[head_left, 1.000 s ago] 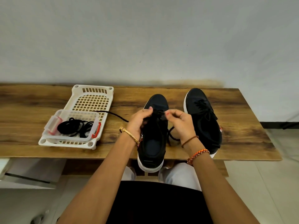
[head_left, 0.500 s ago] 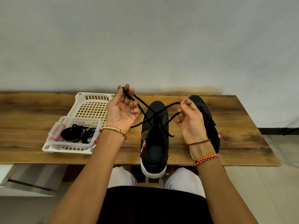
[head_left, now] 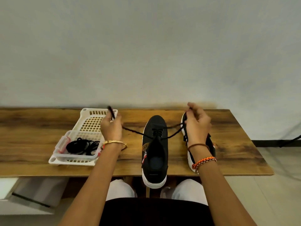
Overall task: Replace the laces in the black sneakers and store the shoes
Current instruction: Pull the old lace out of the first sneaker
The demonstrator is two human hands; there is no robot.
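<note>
Left grip [head_left: 112,126] and right grip [head_left: 197,124] pinched, spread wide apart.

Wooden tabletop [head_left: 40,126]: dark-grained, set flush against the wall. Wall [head_left: 146,46] behind it: plain pale grey, evenly lit. Floor [head_left: 268,193] right of the tabletop: light tiles. Dark skirting strip [head_left: 268,143] along the wall's base there.

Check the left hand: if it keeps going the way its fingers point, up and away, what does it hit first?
Likely the far rim of the white basket, right behind the left hand holding the black lace. Past it, the wall; depth unclear.
</note>
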